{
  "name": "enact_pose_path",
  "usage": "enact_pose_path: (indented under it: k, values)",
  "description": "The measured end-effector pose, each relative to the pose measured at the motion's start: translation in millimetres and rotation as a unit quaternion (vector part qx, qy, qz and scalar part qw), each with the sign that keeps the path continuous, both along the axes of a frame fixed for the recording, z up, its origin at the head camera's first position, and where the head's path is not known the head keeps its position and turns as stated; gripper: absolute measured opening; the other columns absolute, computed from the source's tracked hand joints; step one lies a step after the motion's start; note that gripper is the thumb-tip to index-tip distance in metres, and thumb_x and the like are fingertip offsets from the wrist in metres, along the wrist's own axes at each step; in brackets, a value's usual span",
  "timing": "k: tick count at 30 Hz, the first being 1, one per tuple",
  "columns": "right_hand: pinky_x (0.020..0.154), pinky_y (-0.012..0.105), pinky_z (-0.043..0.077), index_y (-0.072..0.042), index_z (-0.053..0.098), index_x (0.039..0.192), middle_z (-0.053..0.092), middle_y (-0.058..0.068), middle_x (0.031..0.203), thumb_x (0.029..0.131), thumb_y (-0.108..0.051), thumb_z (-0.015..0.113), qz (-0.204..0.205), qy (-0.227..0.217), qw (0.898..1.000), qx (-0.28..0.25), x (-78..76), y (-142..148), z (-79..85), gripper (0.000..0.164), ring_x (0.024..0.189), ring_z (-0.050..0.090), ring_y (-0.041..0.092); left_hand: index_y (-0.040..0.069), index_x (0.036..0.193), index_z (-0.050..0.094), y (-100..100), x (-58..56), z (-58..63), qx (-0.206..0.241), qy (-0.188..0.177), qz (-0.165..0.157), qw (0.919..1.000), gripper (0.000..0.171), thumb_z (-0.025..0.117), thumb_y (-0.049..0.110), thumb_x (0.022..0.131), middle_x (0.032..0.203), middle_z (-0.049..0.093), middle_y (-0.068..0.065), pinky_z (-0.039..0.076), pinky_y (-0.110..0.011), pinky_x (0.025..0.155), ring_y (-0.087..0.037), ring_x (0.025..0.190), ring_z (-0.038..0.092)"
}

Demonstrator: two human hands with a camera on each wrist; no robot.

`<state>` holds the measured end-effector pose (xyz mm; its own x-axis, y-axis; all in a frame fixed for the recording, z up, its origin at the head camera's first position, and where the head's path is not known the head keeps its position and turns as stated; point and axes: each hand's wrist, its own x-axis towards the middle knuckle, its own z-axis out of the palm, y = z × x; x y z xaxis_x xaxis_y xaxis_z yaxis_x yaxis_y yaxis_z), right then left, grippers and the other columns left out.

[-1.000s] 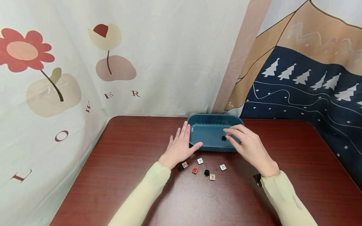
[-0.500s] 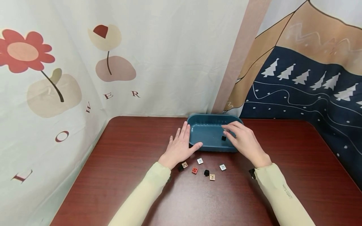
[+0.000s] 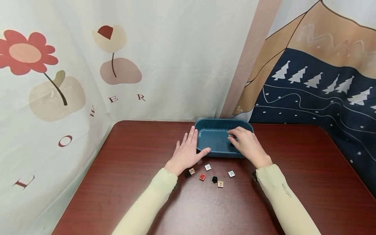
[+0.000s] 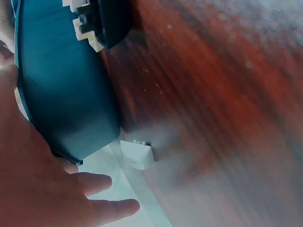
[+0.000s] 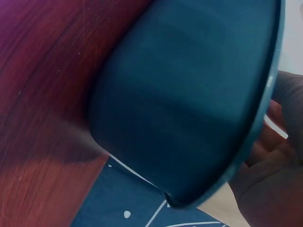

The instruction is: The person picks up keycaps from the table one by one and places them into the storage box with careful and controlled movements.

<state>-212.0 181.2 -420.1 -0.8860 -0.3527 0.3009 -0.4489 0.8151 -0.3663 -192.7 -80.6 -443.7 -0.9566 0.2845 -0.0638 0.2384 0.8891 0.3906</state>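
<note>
My left hand [image 3: 186,154] lies with fingers straight against the left side of a dark teal tray [image 3: 212,138]. Over the tray's right part, my right hand [image 3: 249,146] pinches a small keycap between thumb and fingertips; its colour is mostly hidden. A black keycap in the tray, under those fingers, is nearly covered. In front of the tray lie loose keycaps: white ones [image 3: 208,167], a red one [image 3: 202,177], beige ones [image 3: 220,184] and black ones [image 3: 214,180]. The left wrist view shows a white keycap [image 4: 137,153] up close beside the tray.
The tray stands at the back edge of a reddish-brown wooden table [image 3: 141,156]. Behind it hang a pale curtain [image 3: 176,58] with printed flowers and a dark blue cloth [image 3: 293,94] with white trees.
My right hand has shifted left and slightly up over the tray, still pinching the small keycap; the black keycap in the tray has become hidden. The left hand stays put.
</note>
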Motion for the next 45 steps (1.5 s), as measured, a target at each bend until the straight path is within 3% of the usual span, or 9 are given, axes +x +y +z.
enact_pose_path:
  k: [13,25,37,45]
  values:
    - [0.085,0.048,0.058,0.001,0.076,0.118,0.072,0.016,0.105,0.097,-0.013,0.074,-0.013,-0.048,0.998,0.031,-12.9,-1.9,-8.0,0.025,0.091,0.067,0.027,0.012,0.168,0.004,0.6,0.6,0.3,0.002,0.005,-0.002,1.0,0.104,0.04,0.079,0.096,0.174,-0.005,0.0,0.019,-0.066,0.12,-0.036,0.158,0.014]
    - [0.086,0.047,0.057,-0.001,0.076,0.117,0.073,0.015,0.106,0.098,-0.011,0.072,-0.015,-0.111,0.992,0.05,-21.8,-9.2,-5.8,0.022,0.09,0.065,0.027,0.013,0.168,0.003,2.1,1.2,0.0,0.004,0.004,-0.005,1.0,0.104,0.04,0.079,0.096,0.174,-0.006,0.001,0.018,-0.066,0.12,-0.036,0.158,0.013]
    - [0.086,0.048,0.058,0.0,0.073,0.125,0.073,0.016,0.109,0.098,-0.015,0.073,-0.012,-0.112,0.991,0.075,-24.1,-10.6,-2.6,0.03,0.089,0.066,0.026,0.014,0.168,0.002,2.5,-0.9,-1.8,-0.004,0.008,-0.001,1.0,0.104,0.039,0.08,0.096,0.174,-0.007,0.001,0.019,-0.065,0.12,-0.035,0.158,0.012]
    - [0.089,0.051,0.057,-0.005,0.074,0.124,0.072,0.015,0.115,0.1,-0.025,0.072,-0.016,-0.041,0.996,0.08,-8.4,-5.2,-2.5,0.032,0.099,0.068,0.029,0.013,0.168,0.004,0.7,-0.8,-2.5,-0.003,0.011,-0.002,0.9999,0.104,0.039,0.08,0.096,0.174,-0.007,0.0,0.02,-0.066,0.12,-0.037,0.158,0.014]
